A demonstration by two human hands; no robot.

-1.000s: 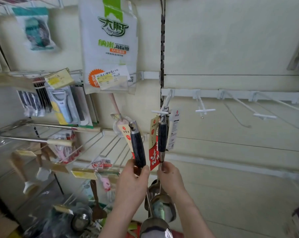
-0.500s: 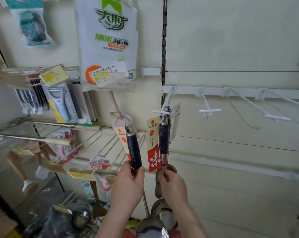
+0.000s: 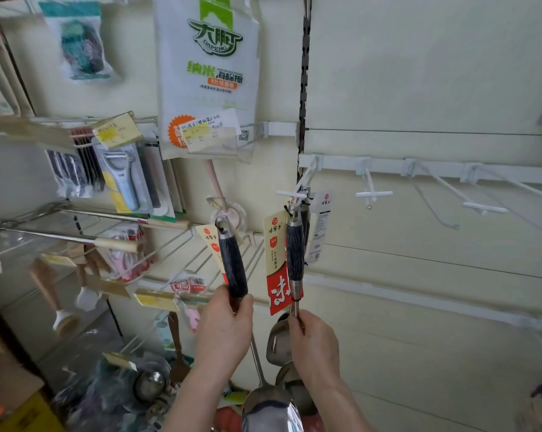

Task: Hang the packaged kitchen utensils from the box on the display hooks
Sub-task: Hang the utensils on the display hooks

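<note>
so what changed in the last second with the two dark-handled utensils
The left hand swung its dark-handled utensil a little leftward, away from the hook. The right hand eased the second utensil slightly lower under that hook. Both hands keep their grips; the peeler packs hang as before.

White wall rail (image 3: 388, 166) in right bay, row of wire hooks (image 3: 374, 193) along it. Leftmost hook (image 3: 299, 192) carries dark-handled utensils (image 3: 295, 254) with red-cream tags, hanging upright. Left bay: sponge bag (image 3: 207, 73), peeler pack (image 3: 120, 179) hang on wire hooks.
</note>
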